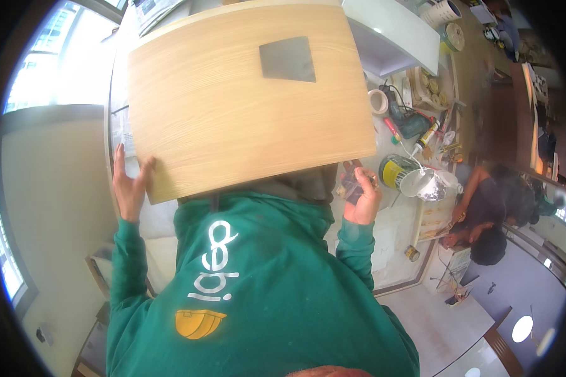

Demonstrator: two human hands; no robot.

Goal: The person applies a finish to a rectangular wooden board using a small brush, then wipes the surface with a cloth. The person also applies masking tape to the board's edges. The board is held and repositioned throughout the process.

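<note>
A light wood-grain panel [233,119] lies in front of me, its near edge close to my waist. On its far right part rests a flat dark grey square sheet [288,60]. My left hand [132,188] is at the panel's near left corner, fingers stretched and apart, the thumb against the panel's edge. Just past the near right corner, my right hand [363,200] is closed, its fingers curled round a small dark brownish piece [352,190]. What kind of piece it is, I cannot make out.
To the right are a tape roll [378,101], a green power drill [412,122], a sealant tube [426,137], a yellow-and-black can [396,171] and a foil-wrapped container [437,186]. A white box-like unit [393,38] stands far right. Another person [484,207] is at work beyond.
</note>
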